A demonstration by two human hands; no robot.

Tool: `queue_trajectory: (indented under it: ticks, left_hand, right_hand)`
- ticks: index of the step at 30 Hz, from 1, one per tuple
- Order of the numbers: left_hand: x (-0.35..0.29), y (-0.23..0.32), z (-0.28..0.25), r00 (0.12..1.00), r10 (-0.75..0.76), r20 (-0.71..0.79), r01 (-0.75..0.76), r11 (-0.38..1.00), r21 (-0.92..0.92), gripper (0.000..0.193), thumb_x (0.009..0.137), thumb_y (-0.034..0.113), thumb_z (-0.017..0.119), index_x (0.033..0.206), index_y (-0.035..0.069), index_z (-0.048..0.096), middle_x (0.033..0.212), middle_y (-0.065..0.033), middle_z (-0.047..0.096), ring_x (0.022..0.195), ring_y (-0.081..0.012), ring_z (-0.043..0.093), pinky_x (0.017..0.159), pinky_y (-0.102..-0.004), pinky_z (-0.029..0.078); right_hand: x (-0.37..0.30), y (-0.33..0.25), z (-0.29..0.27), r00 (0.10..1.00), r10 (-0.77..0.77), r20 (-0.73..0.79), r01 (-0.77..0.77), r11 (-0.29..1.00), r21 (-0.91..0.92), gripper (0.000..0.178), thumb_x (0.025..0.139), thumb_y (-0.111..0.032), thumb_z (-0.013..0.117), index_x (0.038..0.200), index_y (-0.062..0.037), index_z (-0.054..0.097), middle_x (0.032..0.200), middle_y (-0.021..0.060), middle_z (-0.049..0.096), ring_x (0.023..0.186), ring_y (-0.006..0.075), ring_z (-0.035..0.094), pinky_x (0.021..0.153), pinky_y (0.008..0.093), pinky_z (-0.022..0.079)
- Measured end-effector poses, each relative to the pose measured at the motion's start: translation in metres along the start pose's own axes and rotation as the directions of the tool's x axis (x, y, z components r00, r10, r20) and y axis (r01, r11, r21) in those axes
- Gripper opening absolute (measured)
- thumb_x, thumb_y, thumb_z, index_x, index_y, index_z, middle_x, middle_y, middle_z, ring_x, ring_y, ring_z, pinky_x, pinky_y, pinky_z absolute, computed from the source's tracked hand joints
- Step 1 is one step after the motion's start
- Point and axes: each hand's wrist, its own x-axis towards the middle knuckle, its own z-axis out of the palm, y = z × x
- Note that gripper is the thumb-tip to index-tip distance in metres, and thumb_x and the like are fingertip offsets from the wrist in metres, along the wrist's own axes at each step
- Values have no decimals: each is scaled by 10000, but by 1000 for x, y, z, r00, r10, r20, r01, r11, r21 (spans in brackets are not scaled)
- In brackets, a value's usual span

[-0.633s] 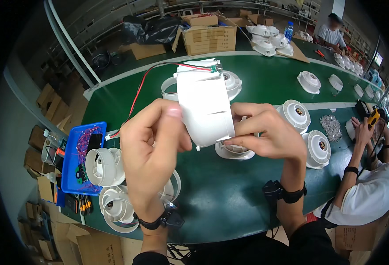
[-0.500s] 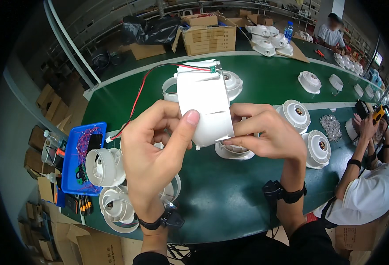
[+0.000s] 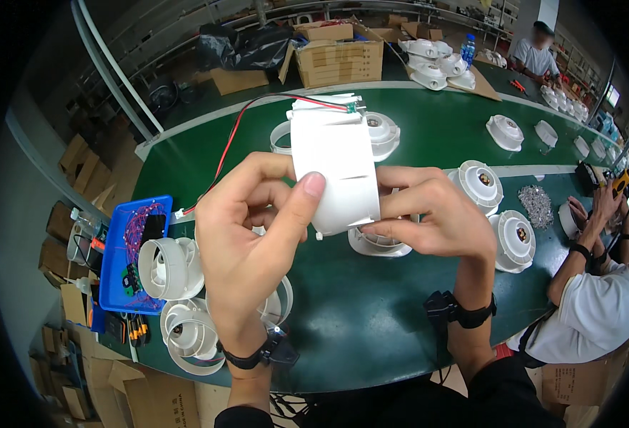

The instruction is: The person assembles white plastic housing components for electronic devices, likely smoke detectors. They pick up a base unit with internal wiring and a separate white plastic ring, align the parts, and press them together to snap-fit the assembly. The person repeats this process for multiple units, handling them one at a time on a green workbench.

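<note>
Between both hands, raised above the green table, is a white curved plastic housing (image 3: pixel 334 160). My left hand (image 3: pixel 250 242) grips its left side, with the thumb pressed on the front face. At its lower right edge, the fingers of my right hand (image 3: pixel 432 210) close on the housing; some fingertips are hidden behind it. A small green circuit board (image 3: pixel 357 108) sits at the housing's top right corner. From it a red and black cable (image 3: pixel 230 143) arcs left and down to a white connector (image 3: pixel 179 213) beside my left hand.
A blue tray (image 3: pixel 114 264) with wires and boards lies left, next to white ring housings (image 3: pixel 163 269). More round white housings (image 3: pixel 512 241) stand right, near a pile of small metal parts (image 3: pixel 535 207). A co-worker (image 3: pixel 589 292) works at the right; a cardboard box (image 3: pixel 339 64) stands behind.
The white housing has shifted slightly right, still in both hands, and the connector has swung a little up and right. The co-worker's hands have moved slightly.
</note>
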Motion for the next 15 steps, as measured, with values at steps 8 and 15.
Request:
queue_trajectory:
  ticks: [8,15]
  left_hand:
    - [-2,-6,4,931,278,238,-342,893,293,120,804,66,804,809,19,694,674,-42,664,558,-76,600,524,-196,416]
    - [4,-26,6,930,288,227,-360,836,415,94,796,11,762,884,-14,742,772,-91,720,611,-160,643,567,-278,490]
  right_hand:
    - [0,-10,-12,920,380,-94,-217,693,687,250,974,-183,642,1066,50,639,791,48,641,506,59,544,431,214,422]
    - [3,-3,-10,820,477,-315,-158,719,677,245,982,-196,649,947,47,656,731,43,628,411,26,469,364,179,347]
